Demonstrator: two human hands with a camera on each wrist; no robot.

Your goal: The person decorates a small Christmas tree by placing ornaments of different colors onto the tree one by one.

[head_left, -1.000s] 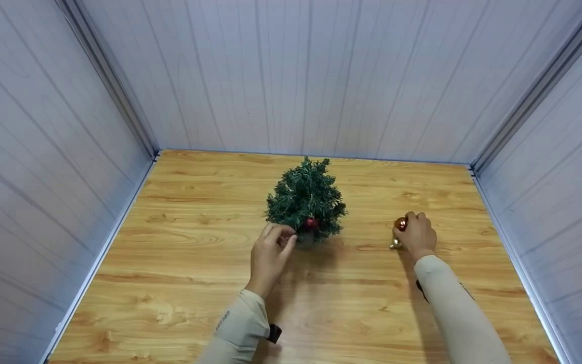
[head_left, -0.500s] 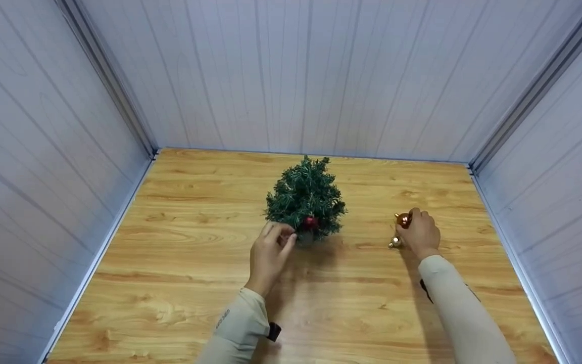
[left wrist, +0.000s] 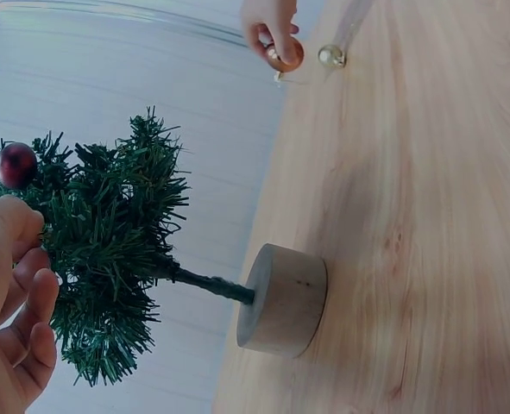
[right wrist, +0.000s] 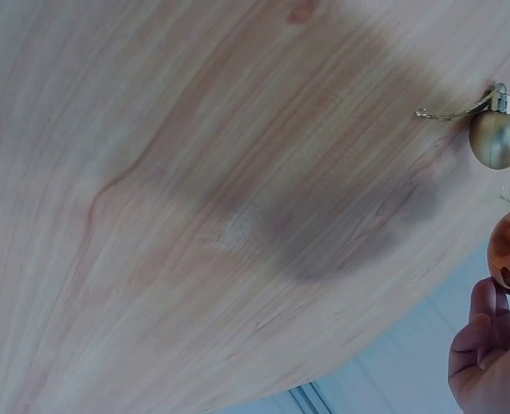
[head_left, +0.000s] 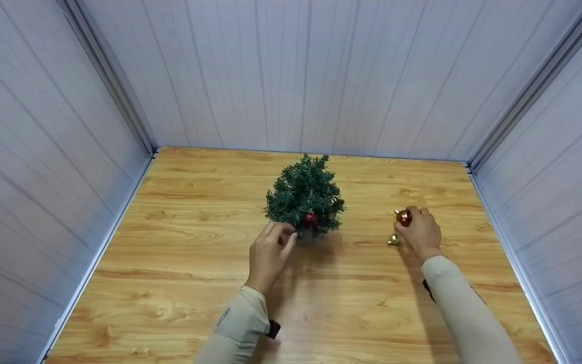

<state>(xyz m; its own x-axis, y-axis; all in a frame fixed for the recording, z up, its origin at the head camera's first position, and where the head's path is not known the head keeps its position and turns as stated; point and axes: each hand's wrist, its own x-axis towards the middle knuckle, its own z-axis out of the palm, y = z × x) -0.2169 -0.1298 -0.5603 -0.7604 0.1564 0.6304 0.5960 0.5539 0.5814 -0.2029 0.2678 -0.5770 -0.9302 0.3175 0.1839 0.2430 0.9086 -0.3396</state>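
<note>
A small artificial Christmas tree (head_left: 303, 192) stands mid-table on a round wooden base (left wrist: 291, 302). One red bauble (left wrist: 16, 166) hangs among its branches. My left hand (head_left: 269, 255) is at the tree's lower front left, thumb and index finger pinching a branch tip, other fingers curled. To the right, my right hand (head_left: 421, 235) grips a shiny copper-coloured bauble (head_left: 403, 217) by its side, its cap and thin string loop pointing left. Just below that, a smaller gold bauble (head_left: 394, 239) lies on the table, with its cord stretched out in the right wrist view (right wrist: 496, 138).
The wood-grain table (head_left: 185, 283) is enclosed by white panel walls (head_left: 281, 76) at the back and both sides. Metal strips (head_left: 114, 86) run up the back corners. A dark wrist device (head_left: 274, 329) sits at the left sleeve.
My right hand has shifted slightly to the right with the copper bauble, which now shows more of its surface and cap. My left hand has stayed at the tree.
</note>
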